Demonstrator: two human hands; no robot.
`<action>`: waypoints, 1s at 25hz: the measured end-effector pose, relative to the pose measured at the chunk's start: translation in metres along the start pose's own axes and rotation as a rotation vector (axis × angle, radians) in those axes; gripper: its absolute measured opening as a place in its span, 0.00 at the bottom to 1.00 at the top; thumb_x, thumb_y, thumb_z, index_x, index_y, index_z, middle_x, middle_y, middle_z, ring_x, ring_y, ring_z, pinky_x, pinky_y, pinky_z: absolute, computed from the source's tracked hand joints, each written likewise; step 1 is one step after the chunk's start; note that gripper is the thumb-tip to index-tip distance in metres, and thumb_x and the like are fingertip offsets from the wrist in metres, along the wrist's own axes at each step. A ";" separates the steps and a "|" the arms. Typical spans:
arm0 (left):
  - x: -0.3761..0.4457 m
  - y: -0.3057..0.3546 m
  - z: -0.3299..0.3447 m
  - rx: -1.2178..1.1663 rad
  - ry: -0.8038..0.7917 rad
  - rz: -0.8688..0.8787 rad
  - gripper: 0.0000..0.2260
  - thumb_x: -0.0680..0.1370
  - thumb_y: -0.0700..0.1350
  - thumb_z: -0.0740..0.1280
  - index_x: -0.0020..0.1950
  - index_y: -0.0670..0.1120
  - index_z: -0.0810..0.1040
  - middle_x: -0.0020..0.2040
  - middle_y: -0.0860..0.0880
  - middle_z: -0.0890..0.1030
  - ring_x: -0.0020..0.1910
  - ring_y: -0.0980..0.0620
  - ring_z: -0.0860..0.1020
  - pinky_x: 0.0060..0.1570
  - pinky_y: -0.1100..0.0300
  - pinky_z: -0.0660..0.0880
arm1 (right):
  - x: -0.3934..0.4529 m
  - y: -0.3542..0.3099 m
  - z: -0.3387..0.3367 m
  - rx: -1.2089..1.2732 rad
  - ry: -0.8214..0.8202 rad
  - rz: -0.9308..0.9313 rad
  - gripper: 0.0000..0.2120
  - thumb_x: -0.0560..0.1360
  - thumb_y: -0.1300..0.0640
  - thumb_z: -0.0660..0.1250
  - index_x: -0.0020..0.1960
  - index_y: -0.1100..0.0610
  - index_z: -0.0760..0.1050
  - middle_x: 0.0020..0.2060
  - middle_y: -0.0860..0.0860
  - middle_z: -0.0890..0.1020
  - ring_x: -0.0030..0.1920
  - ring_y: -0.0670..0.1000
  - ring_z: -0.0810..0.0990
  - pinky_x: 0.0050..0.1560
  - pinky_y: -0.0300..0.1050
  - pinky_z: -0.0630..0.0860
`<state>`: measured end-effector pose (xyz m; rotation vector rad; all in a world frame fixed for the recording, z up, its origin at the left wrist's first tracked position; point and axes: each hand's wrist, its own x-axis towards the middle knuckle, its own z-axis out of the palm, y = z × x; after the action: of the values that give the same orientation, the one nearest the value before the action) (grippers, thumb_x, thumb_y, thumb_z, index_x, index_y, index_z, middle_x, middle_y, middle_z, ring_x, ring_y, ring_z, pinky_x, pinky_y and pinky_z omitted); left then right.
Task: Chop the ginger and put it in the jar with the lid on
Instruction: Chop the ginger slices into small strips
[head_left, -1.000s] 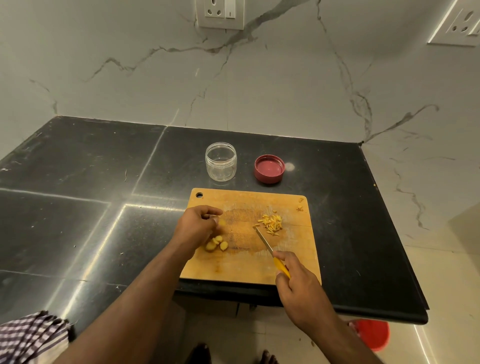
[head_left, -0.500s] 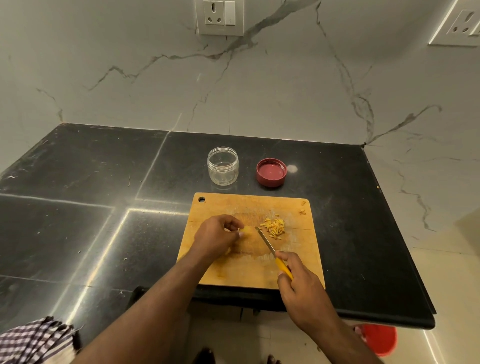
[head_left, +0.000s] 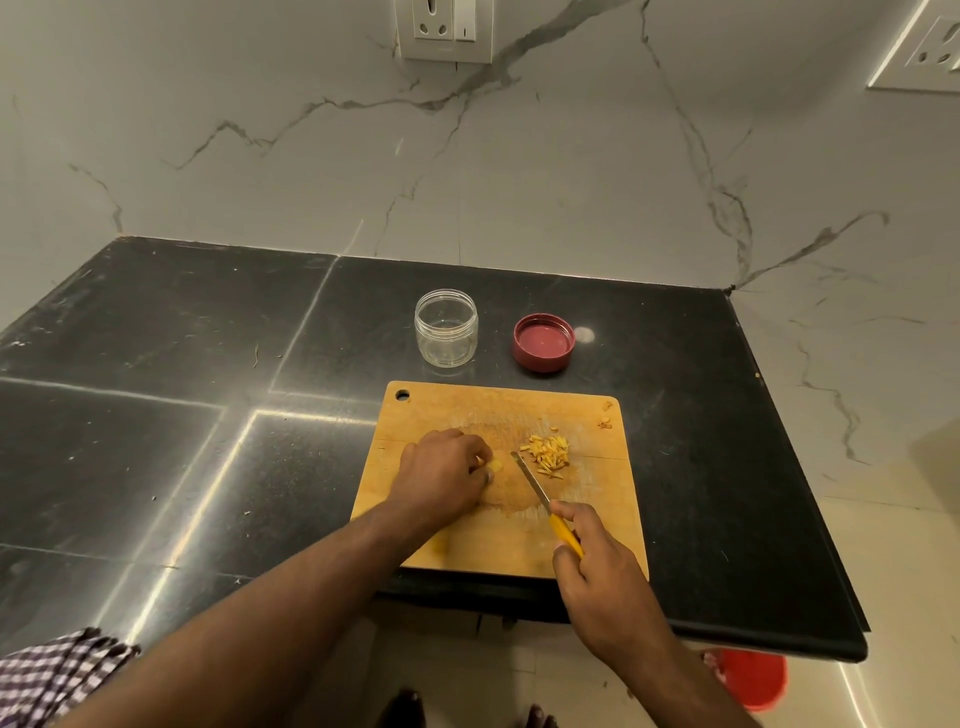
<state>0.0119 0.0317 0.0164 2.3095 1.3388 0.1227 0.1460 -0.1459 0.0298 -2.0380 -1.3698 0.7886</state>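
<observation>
On the wooden cutting board (head_left: 587, 540), my left hand (head_left: 447, 475) pinches a small yellow ginger piece (head_left: 496, 464) down near the board's middle. My right hand (head_left: 602, 577) grips the yellow handle of a knife (head_left: 532, 483), whose blade points up and left, its tip just right of the held piece. A small heap of chopped ginger (head_left: 548, 454) lies right of the blade. Behind the board stand an open clear jar (head_left: 445, 328) and its red lid (head_left: 544, 343), lying upside down to the jar's right.
The board sits near the front edge of a black stone counter (head_left: 156, 415), with a marble wall behind. A few ginger scraps (head_left: 605, 421) lie in the board's far right corner. A checked cloth (head_left: 57, 675) is at the lower left, a red bucket (head_left: 753, 680) on the floor.
My left hand has shifted right from the left part of the board, carrying a ginger piece to the middle beside the blade. The loose ginger pieces seen earlier are now hidden.
</observation>
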 end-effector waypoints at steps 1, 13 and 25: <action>0.002 0.000 -0.001 0.004 -0.002 0.007 0.12 0.78 0.53 0.69 0.61 0.55 0.80 0.55 0.55 0.80 0.55 0.54 0.75 0.57 0.51 0.74 | 0.000 -0.001 0.000 0.001 -0.001 0.000 0.15 0.82 0.55 0.57 0.67 0.42 0.65 0.40 0.44 0.76 0.34 0.45 0.75 0.30 0.35 0.68; 0.004 0.003 0.009 -0.038 0.104 -0.045 0.10 0.77 0.52 0.70 0.57 0.54 0.84 0.52 0.54 0.83 0.53 0.52 0.75 0.53 0.51 0.77 | 0.002 -0.012 0.006 -0.060 -0.024 -0.043 0.17 0.82 0.57 0.55 0.70 0.46 0.63 0.49 0.44 0.76 0.41 0.43 0.75 0.35 0.32 0.66; 0.009 0.000 0.015 -0.101 0.063 -0.093 0.07 0.75 0.51 0.70 0.51 0.54 0.86 0.47 0.57 0.84 0.51 0.52 0.78 0.51 0.48 0.79 | 0.009 -0.017 0.019 -0.139 -0.038 -0.119 0.19 0.82 0.59 0.54 0.72 0.51 0.63 0.55 0.49 0.77 0.49 0.46 0.76 0.47 0.35 0.70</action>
<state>0.0212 0.0345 0.0019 2.1723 1.4350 0.2289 0.1249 -0.1293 0.0278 -2.0321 -1.5910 0.7008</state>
